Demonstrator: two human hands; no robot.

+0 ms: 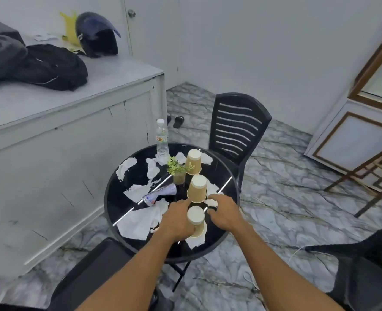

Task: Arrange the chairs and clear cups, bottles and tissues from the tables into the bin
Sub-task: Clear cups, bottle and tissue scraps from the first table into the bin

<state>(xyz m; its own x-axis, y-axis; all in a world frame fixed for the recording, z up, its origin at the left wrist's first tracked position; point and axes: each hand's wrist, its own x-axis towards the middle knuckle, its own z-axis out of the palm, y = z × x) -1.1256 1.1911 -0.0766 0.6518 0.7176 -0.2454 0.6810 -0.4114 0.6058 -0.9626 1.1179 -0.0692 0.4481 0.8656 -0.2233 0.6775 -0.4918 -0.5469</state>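
Three paper cups are seen standing upside down in a row on the round black table (109, 198): the far cup (193, 162), the middle cup (198, 188) and the near cup (195, 217). The near cup is gripped at its side by the left hand (176, 221), whose fingers are curled round the wall, while the forefinger is stretched toward the middle cup. A scrap of tissue (211, 202) just right of the cups is pinched by the right hand (224, 213), its fingers bent and drawn together over the paper. More torn tissues (138, 221) are scattered across the glass, some partly trapped under the cups. An upright water bottle (162, 138) is set at the far edge, and a crushed bottle (159, 195) is laid on its side near the middle, beside a small potted plant (176, 169). No bin is shown.

The cups are judged to be light and thin-walled, easily dented if squeezed; they would best be held around the wide rim or nested one into another. The tissues are soft and flimsy and may tear if pulled from under a cup, so the cup should be lifted first. The upright bottle may hold water and be heavier; its waist is the likely place for a grip. A black chair (237, 126) is set at the far side
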